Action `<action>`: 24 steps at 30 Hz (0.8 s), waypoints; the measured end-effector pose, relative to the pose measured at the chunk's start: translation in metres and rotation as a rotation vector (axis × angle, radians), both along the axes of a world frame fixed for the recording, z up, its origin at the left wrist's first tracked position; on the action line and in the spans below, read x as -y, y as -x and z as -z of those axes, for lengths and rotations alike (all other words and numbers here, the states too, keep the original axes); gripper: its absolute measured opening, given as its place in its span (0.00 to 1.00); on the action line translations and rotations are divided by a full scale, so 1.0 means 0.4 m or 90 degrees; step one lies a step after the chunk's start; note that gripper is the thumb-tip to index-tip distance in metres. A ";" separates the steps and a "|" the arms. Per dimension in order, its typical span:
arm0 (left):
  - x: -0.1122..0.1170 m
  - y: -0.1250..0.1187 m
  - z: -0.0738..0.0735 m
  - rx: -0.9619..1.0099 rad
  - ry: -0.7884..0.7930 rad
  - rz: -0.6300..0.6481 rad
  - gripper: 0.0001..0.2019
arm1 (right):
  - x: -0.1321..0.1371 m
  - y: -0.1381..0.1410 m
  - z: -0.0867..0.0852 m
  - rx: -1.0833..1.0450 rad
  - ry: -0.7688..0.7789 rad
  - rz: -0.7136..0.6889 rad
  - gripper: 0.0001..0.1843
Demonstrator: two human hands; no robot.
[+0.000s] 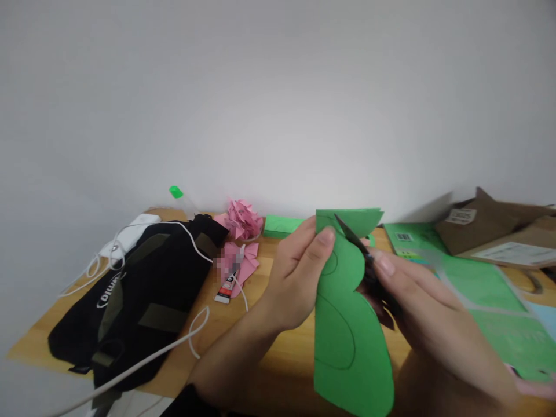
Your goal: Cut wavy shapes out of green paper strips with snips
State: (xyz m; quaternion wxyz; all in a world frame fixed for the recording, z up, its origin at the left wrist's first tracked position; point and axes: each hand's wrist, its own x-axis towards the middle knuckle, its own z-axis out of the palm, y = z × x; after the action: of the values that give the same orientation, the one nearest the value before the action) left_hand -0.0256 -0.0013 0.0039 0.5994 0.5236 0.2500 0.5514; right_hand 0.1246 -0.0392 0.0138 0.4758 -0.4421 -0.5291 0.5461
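A folded sheet of green paper [347,341] hangs upright in front of me, its right edge cut in wavy lobes and curved lines drawn on its face. My left hand [299,272] pinches its upper left edge, thumb on the front. In my right hand [417,295] are dark scissors [354,236], gripped by the handles. A blade lies across the top part of the paper, pointing up and left, above the upper lobe. The handles are partly hidden behind my fingers.
On the wooden table [260,370] lie a black bag [147,295], a white cable [143,353], a pink paper flower [243,220], pink paper pieces [248,263] and a glue tube [228,284]. Green paper packs [495,284] and a brown cardboard box [486,229] are at right.
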 end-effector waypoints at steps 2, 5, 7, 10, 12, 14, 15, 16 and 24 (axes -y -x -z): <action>-0.001 0.000 0.003 -0.014 -0.006 -0.014 0.17 | -0.009 0.002 -0.010 -0.022 -0.004 -0.067 0.24; 0.002 -0.001 0.002 -0.035 0.019 -0.049 0.18 | -0.021 0.002 -0.014 -0.046 0.001 -0.127 0.26; 0.005 -0.003 -0.001 -0.030 0.034 -0.066 0.18 | -0.026 0.003 -0.012 -0.065 0.017 -0.143 0.28; 0.010 -0.007 -0.007 0.016 0.059 -0.058 0.19 | -0.029 0.010 -0.010 -0.099 0.059 -0.145 0.29; 0.013 -0.010 -0.012 0.046 0.094 -0.040 0.20 | -0.030 0.017 -0.010 -0.132 0.073 -0.129 0.29; 0.015 -0.013 -0.017 0.072 0.130 -0.022 0.20 | -0.031 0.024 -0.010 -0.168 0.073 -0.112 0.28; 0.015 -0.014 -0.020 0.085 0.145 -0.012 0.20 | -0.031 0.028 -0.011 -0.183 0.072 -0.107 0.27; 0.016 -0.015 -0.022 0.098 0.155 -0.003 0.20 | -0.031 0.030 -0.012 -0.191 0.072 -0.104 0.27; 0.021 -0.014 -0.029 0.093 0.156 -0.021 0.20 | -0.028 0.034 -0.017 -0.175 0.059 -0.098 0.27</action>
State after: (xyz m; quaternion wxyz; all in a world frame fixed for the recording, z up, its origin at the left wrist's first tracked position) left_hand -0.0201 -0.0096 0.0154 0.6664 0.4003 0.2798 0.5633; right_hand 0.1110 -0.0282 0.0206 0.4794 -0.3428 -0.4654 0.6604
